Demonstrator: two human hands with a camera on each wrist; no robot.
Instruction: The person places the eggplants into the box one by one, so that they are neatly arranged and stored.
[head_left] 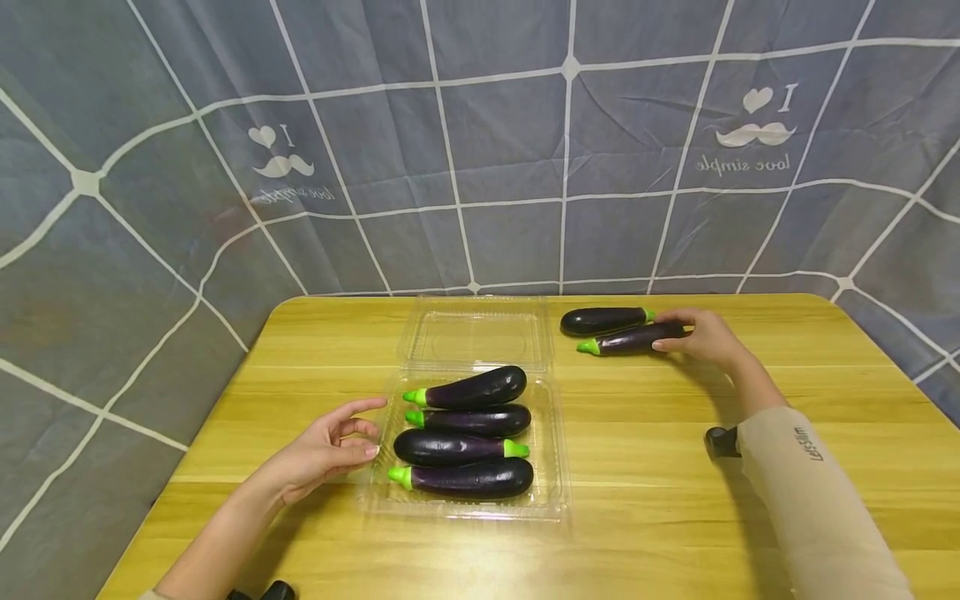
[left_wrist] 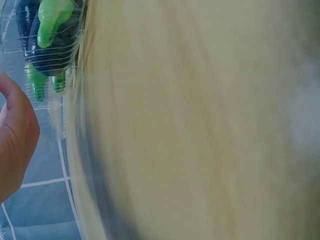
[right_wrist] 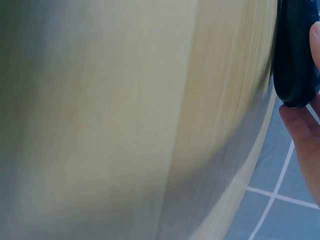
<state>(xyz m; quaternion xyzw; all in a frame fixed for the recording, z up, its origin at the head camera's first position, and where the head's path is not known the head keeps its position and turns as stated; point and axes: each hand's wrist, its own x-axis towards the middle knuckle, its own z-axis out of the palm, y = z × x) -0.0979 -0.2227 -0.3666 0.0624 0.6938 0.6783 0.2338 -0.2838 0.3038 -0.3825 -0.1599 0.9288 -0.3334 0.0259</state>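
Note:
Several eggplants with bright green stems lie side by side in a clear plastic clamshell box (head_left: 551,492), the topmost eggplant (head_left: 476,389) slightly tilted. My left hand (head_left: 330,446), fingers relaxed and holding nothing, hovers beside the box's left wall. At the back right, my right hand (head_left: 701,337) grips the dark rounded end of another eggplant (head_left: 630,340), thumb on the near side. That eggplant's green stem points left. Just behind it lies one more eggplant (head_left: 600,320). In the right wrist view, the gripped eggplant (right_wrist: 295,60) shows between thumb and fingers.
The box's clear lid (head_left: 476,337) lies folded back towards the rear of the wooden table (head_left: 637,517). A grey curtain with white lines (head_left: 510,150) hangs behind and along the sides. Black wrist-camera parts (head_left: 722,442) show beneath the right sleeve.

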